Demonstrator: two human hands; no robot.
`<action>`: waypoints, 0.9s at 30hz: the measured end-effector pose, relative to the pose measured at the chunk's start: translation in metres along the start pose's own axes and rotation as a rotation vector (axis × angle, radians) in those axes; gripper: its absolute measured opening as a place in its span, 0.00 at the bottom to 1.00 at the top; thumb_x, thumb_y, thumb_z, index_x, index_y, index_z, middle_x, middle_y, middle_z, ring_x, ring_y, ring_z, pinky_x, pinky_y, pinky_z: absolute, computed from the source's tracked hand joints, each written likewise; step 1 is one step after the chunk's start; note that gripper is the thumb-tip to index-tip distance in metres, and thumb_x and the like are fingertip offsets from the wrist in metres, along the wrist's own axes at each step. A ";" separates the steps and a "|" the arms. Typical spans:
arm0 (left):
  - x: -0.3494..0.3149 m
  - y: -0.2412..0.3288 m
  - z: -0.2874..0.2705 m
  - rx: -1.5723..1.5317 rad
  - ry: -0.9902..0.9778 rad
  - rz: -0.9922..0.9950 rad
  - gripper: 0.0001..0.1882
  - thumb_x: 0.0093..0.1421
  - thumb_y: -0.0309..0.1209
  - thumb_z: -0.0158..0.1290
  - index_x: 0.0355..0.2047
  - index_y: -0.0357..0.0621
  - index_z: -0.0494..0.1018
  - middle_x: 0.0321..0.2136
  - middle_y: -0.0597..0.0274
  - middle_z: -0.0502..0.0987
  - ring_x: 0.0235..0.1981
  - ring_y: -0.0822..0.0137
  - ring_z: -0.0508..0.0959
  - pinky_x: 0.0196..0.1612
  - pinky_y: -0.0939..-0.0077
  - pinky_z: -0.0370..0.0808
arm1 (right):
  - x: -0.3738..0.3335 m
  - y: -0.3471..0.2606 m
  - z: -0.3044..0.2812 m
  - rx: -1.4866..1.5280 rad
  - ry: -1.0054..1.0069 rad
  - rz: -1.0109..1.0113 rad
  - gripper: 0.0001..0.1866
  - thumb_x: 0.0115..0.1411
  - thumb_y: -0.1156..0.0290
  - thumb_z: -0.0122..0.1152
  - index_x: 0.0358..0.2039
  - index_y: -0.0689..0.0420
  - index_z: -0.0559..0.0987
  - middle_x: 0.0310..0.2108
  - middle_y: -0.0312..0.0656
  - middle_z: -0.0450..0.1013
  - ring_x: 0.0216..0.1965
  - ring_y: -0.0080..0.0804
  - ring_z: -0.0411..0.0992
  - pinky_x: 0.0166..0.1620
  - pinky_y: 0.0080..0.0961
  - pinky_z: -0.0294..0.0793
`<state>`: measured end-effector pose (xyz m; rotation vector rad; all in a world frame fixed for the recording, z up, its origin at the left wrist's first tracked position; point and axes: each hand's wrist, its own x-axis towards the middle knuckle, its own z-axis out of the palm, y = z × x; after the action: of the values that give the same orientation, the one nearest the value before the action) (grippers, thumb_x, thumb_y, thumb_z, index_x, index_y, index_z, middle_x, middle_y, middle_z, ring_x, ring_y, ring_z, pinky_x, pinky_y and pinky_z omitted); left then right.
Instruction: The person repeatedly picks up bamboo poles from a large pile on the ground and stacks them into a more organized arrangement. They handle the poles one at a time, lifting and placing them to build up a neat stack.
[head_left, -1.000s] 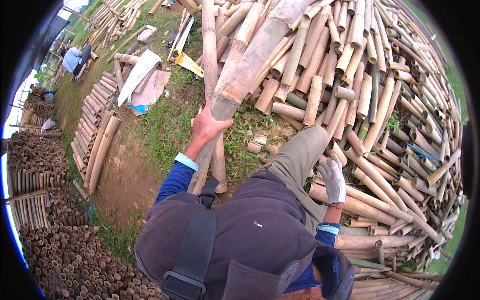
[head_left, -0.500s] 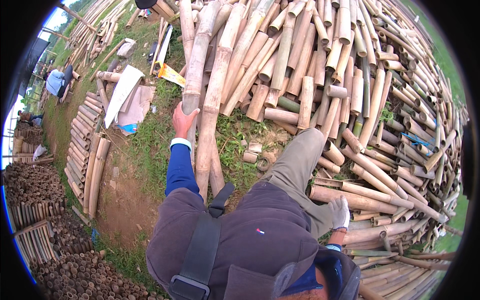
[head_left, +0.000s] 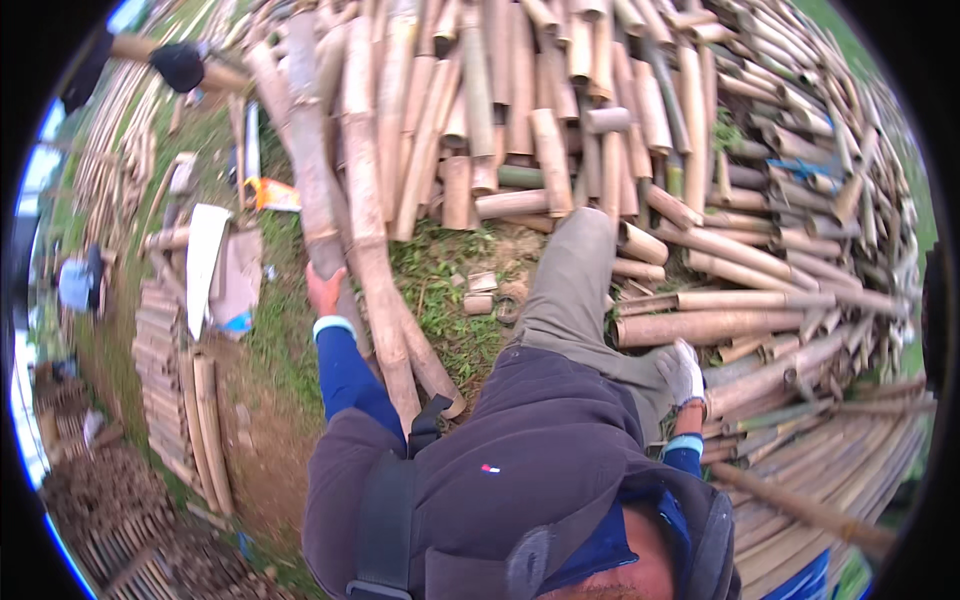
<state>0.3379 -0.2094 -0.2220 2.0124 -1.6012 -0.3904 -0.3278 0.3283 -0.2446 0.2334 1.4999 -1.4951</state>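
Note:
My bare left hand (head_left: pixel 325 290), in a blue sleeve with a pale cuff, is closed around a long bamboo pole (head_left: pixel 313 180). That pole slants away from me toward the far side; its near part runs on past my hand, partly behind my arm. Just to its right lies another long bamboo pole (head_left: pixel 366 215), reaching back almost to my chest. My right hand (head_left: pixel 682 372) wears a whitish glove and rests against my trouser leg, beside cut bamboo. Its fingers look loosely extended, with nothing seen in them.
A large heap of cut bamboo (head_left: pixel 520 90) spreads ahead and right. An orange-handled saw (head_left: pixel 272 195) lies beyond my left hand, near a white sheet (head_left: pixel 207 262). Stacked bamboo (head_left: pixel 165 385) stands left. At far left a dark-covered limb (head_left: pixel 178 66) touches a bamboo piece; another person (head_left: pixel 82 280) is farther off.
The whole view has swung, so the heap sits farther left. My left hand keeps its hold on the pole. The dark-covered limb and its bamboo show more fully at far left.

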 end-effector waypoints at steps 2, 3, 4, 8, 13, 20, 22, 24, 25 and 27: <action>0.006 -0.013 0.012 -0.087 -0.039 0.001 0.59 0.45 0.44 0.78 0.72 0.34 0.60 0.68 0.36 0.68 0.68 0.42 0.70 0.70 0.54 0.67 | -0.016 -0.007 -0.006 -0.027 -0.101 -0.086 0.31 0.75 0.59 0.56 0.73 0.53 0.62 0.66 0.42 0.64 0.60 0.46 0.73 0.64 0.43 0.75; -0.008 -0.014 0.023 -0.058 -0.058 -0.075 0.58 0.47 0.44 0.77 0.72 0.34 0.59 0.68 0.36 0.67 0.68 0.40 0.69 0.70 0.51 0.68 | -0.027 -0.011 -0.001 -0.029 -0.011 -0.107 0.30 0.75 0.55 0.56 0.71 0.54 0.63 0.64 0.43 0.67 0.59 0.42 0.73 0.63 0.39 0.76; -0.022 -0.026 0.018 0.076 0.066 -0.107 0.58 0.48 0.45 0.77 0.73 0.36 0.59 0.67 0.36 0.69 0.66 0.38 0.71 0.68 0.48 0.69 | -0.023 -0.017 0.003 -0.015 0.016 -0.121 0.30 0.74 0.54 0.57 0.70 0.53 0.64 0.63 0.42 0.68 0.58 0.41 0.74 0.62 0.38 0.77; -0.035 0.022 0.029 0.406 0.024 -0.119 0.52 0.54 0.51 0.73 0.71 0.40 0.63 0.62 0.34 0.72 0.63 0.37 0.73 0.65 0.42 0.71 | -0.035 0.008 -0.046 0.050 0.301 -0.204 0.29 0.73 0.57 0.60 0.69 0.54 0.66 0.55 0.39 0.72 0.50 0.34 0.78 0.54 0.35 0.80; -0.075 0.077 0.036 0.481 -0.151 0.062 0.49 0.56 0.48 0.71 0.70 0.37 0.63 0.62 0.32 0.72 0.63 0.36 0.72 0.66 0.43 0.70 | -0.048 0.098 -0.143 -0.345 1.029 -0.104 0.38 0.65 0.48 0.64 0.67 0.62 0.72 0.65 0.58 0.71 0.61 0.51 0.74 0.62 0.41 0.75; -0.094 0.112 0.038 0.538 -0.219 0.173 0.45 0.58 0.44 0.68 0.69 0.33 0.64 0.62 0.30 0.72 0.64 0.36 0.71 0.67 0.45 0.68 | -0.062 0.113 -0.187 -0.314 1.181 0.075 0.42 0.60 0.43 0.64 0.67 0.58 0.73 0.65 0.66 0.69 0.67 0.65 0.66 0.70 0.48 0.67; -0.101 0.127 0.039 0.533 -0.240 0.221 0.44 0.59 0.43 0.67 0.69 0.32 0.64 0.62 0.30 0.72 0.64 0.35 0.71 0.67 0.45 0.68 | -0.047 0.109 -0.211 -0.288 1.169 0.054 0.44 0.61 0.39 0.63 0.69 0.58 0.71 0.67 0.67 0.67 0.69 0.65 0.64 0.71 0.49 0.65; -0.103 0.156 0.048 0.519 -0.306 0.333 0.43 0.60 0.42 0.66 0.69 0.31 0.64 0.62 0.29 0.72 0.64 0.35 0.70 0.67 0.46 0.68 | -0.032 0.119 -0.253 -0.177 1.094 0.115 0.48 0.63 0.34 0.58 0.72 0.57 0.67 0.71 0.66 0.61 0.72 0.64 0.61 0.72 0.49 0.62; -0.109 0.168 0.053 0.540 -0.349 0.388 0.42 0.60 0.41 0.66 0.69 0.31 0.64 0.61 0.29 0.72 0.64 0.35 0.70 0.68 0.46 0.67 | -0.025 0.123 -0.265 -0.169 1.127 0.134 0.49 0.62 0.34 0.60 0.72 0.57 0.67 0.71 0.66 0.62 0.72 0.63 0.60 0.72 0.49 0.63; -0.145 0.196 0.066 0.646 -0.445 0.475 0.41 0.61 0.40 0.64 0.69 0.31 0.65 0.65 0.30 0.69 0.65 0.37 0.69 0.69 0.49 0.65 | -0.012 0.123 -0.282 -0.144 1.206 0.216 0.52 0.58 0.35 0.65 0.74 0.56 0.65 0.71 0.66 0.62 0.73 0.62 0.60 0.72 0.49 0.63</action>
<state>0.1076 -0.1151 -0.1783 1.9458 -2.6816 -0.1461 -0.3692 0.6011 -0.3806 1.3333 2.3673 -1.0424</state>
